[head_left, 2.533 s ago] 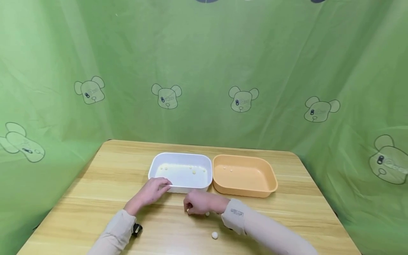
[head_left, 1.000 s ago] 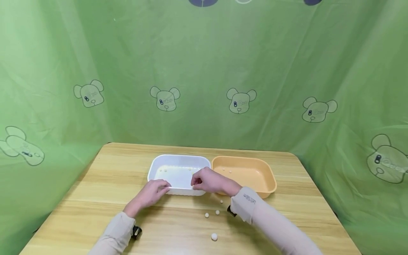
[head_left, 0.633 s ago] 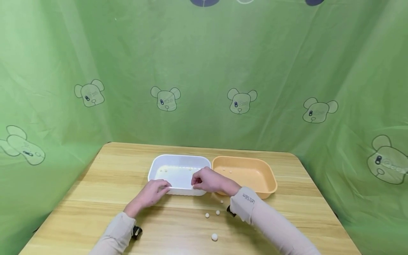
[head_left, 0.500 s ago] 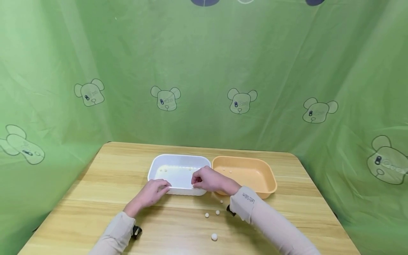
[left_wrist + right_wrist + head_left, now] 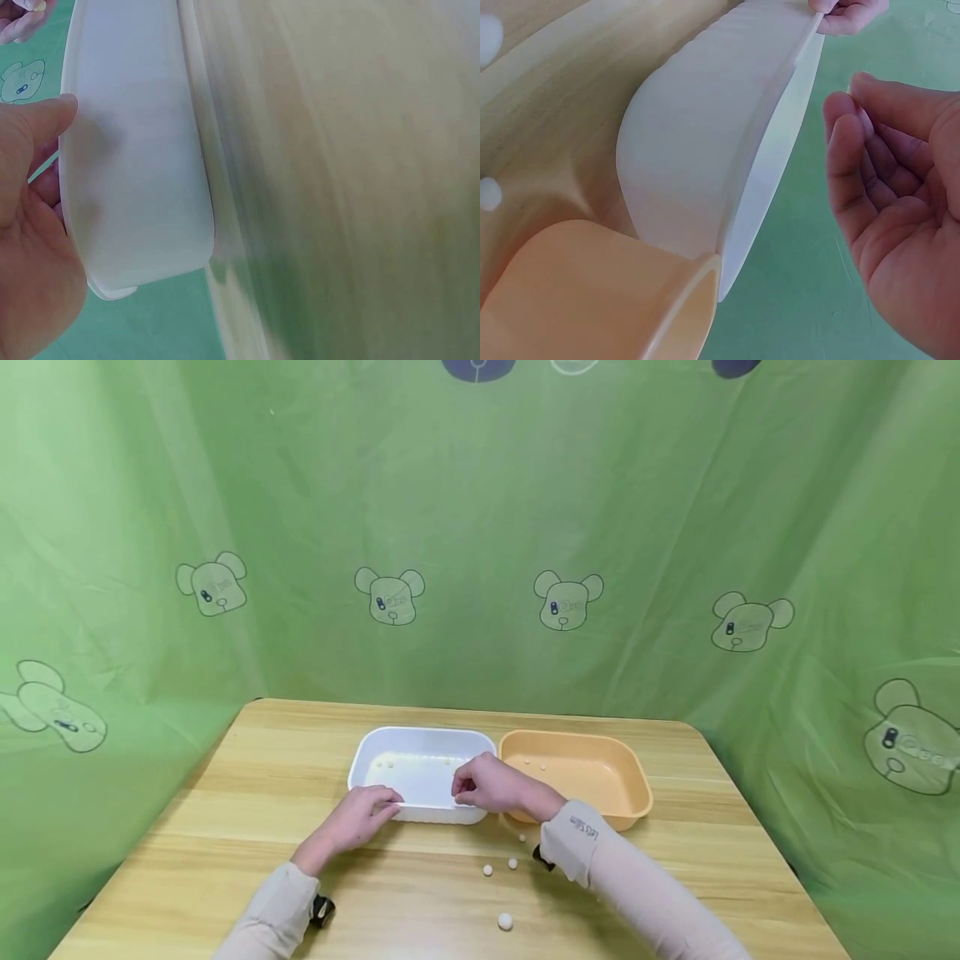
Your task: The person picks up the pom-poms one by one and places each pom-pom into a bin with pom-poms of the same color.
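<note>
In the head view, my left hand (image 5: 363,814) grips the near rim of a white plastic tub (image 5: 423,815), thumb at the rim and fingers over it. My right hand (image 5: 491,783) is above that tub's near right corner, with thumb and index fingertips together. Between them shows a sliver of a small yellowish ball (image 5: 40,6), mostly hidden by the fingers. Several small yellowish balls (image 5: 390,765) lie on the white tub's floor. An orange tub (image 5: 630,817) touches its right side and holds small pale balls (image 5: 543,767).
On the wooden table (image 5: 247,777), nearer me than the tubs, lie a larger white ball (image 5: 506,922) and smaller white balls (image 5: 487,870), some beside my right forearm. A green curtain (image 5: 480,660) stands behind the table and along both sides.
My right hand has risen from the table to above the white tub's near right corner, then stayed almost still. The left hand has kept its place on the rim.
</note>
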`<state>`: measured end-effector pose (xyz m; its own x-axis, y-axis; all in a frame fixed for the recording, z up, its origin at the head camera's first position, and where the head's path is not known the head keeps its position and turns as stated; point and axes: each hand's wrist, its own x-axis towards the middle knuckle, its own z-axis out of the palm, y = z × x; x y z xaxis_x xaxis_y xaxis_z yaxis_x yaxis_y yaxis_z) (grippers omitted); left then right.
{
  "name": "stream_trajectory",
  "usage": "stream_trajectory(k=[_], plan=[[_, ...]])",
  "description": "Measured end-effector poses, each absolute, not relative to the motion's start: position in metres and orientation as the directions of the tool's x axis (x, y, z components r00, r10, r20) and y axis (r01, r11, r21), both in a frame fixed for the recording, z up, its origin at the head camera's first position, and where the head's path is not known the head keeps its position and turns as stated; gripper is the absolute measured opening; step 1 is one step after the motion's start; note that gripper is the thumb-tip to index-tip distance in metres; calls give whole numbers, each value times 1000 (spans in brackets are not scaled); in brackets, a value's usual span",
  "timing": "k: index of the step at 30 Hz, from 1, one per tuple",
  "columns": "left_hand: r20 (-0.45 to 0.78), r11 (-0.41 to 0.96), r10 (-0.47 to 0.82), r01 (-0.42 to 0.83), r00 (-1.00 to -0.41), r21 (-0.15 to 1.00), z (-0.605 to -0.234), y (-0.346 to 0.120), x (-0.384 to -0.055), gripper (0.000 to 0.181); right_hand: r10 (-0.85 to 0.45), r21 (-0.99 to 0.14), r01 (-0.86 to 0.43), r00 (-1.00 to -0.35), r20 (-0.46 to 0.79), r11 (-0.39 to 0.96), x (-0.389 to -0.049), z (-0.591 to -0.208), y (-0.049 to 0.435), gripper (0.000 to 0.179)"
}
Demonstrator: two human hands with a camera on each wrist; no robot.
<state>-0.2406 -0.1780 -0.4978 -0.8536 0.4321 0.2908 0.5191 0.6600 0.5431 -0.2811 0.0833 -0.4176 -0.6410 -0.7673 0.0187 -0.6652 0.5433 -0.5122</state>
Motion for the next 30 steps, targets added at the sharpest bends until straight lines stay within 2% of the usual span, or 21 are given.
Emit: stream_trajectory(k=[9, 30], plan=[[296, 660, 436, 526, -850, 537, -497, -178, -240, 11, -738, -544, -630, -674, 29, 554, -280, -415, 85, 7], [328, 664, 431, 542, -840, 516, -498, -176, -239, 9, -737, -541, -641, -674, 58, 544, -279, -415, 89, 4]])
